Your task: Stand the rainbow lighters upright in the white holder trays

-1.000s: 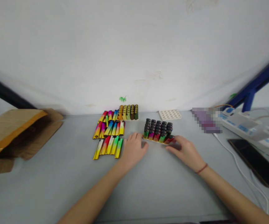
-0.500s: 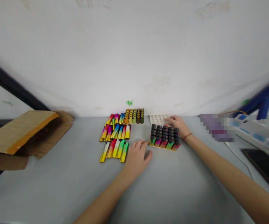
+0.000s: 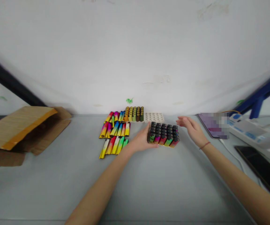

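A tray of lighters (image 3: 163, 135) with black tops and colourful bodies stands upright in front of me, in several rows. My left hand (image 3: 141, 139) grips its left side, the thumb up along the edge and the fingers partly hidden at the lower front. To the right of the tray, apart from it, my right hand (image 3: 191, 129) is open with nothing in it, its fingers pointing left. Behind the lighters lies a white tray (image 3: 154, 117) with rows of round holes. Shiny, multicoloured foil-like sleeves (image 3: 115, 134) lie in groups left of my left hand.
Against the wall stands another block of gold and dark lighters (image 3: 134, 114). An opened cardboard box (image 3: 29, 131) lies at the left. On the right are a partly blurred phone (image 3: 211, 125), a white power strip (image 3: 252, 131) with cables, and a dark phone (image 3: 260, 168).
My left hand has moved right from beside the sleeves and taken hold of the tray of lighters. My right hand has drawn away from the white tray, to the right.
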Motion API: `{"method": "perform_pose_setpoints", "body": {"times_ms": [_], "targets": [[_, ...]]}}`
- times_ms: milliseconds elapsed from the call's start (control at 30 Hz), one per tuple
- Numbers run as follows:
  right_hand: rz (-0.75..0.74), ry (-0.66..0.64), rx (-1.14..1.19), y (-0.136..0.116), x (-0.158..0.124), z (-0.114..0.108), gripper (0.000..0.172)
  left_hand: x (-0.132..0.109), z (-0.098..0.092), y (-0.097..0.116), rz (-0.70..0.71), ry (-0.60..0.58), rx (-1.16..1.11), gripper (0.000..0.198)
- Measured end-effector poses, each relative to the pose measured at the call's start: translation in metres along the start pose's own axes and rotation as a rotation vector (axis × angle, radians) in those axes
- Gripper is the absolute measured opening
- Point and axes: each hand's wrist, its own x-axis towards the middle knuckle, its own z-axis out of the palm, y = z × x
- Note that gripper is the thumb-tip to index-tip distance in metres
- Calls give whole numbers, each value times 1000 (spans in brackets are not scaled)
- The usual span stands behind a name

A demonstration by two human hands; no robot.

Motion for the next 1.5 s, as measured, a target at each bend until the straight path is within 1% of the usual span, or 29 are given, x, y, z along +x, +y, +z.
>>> {"method": "perform_pose_setpoints", "body": {"times_ms": [67,100,167,200,267,333,367,433,467,500,633,800,900,1033,1100,1167,1267,1333,1500], "targets": [[9,53,28,-9,-16,-9,51,4,-1,-1,17,-18,-53,108],[-11,73,5,-15,-22,-12,49,4,-1,-1,27,-8,-62,102],[-108,77,-114,-32,-31,-15,44,-2,2,1,45,34,-58,92],[-186,35,-196,-42,-34,-14,44,-5,4,3,46,60,-52,90],[-379,-122,-373,-63,-36,-8,51,-13,9,6,35,105,-46,87],[-545,-371,-508,-82,-35,5,71,-18,12,9,23,136,-53,84],[-611,-462,-563,-89,-34,13,82,-20,14,9,17,148,-66,81],[-678,-567,-683,-99,-28,28,95,-23,15,9,13,162,-114,73],[-689,-596,-730,-101,-25,35,97,-23,15,8,19,166,-142,69],[-690,-621,-768,-103,-21,41,94,-24,14,7,26,167,-166,67],[-654,-724,-820,-111,-8,55,74,-25,12,-1,53,152,-195,62],[-618,-748,-855,-124,-4,64,61,-26,10,-6,89,116,-116,46],[-570,-762,-895,-129,-2,69,55,-28,9,-3,73,93,-111,47],[-552,-783,-861,-129,1,69,46,-29,7,1,30,83,-108,58],[-564,-780,-819,-128,2,68,41,-28,7,2,2,76,-99,67],[-565,-764,-790,-126,2,67,37,-28,7,3,-26,74,-88,71],[-540,-734,-761,-124,-1,64,37,-28,8,5,-42,77,-88,63],[-517,-727,-734,-125,-1,61,37,-29,9,7,-29,89,-109,60],[-471,-723,-698,-135,2,56,32,-30,6,12,39,209,-163,49]]}}
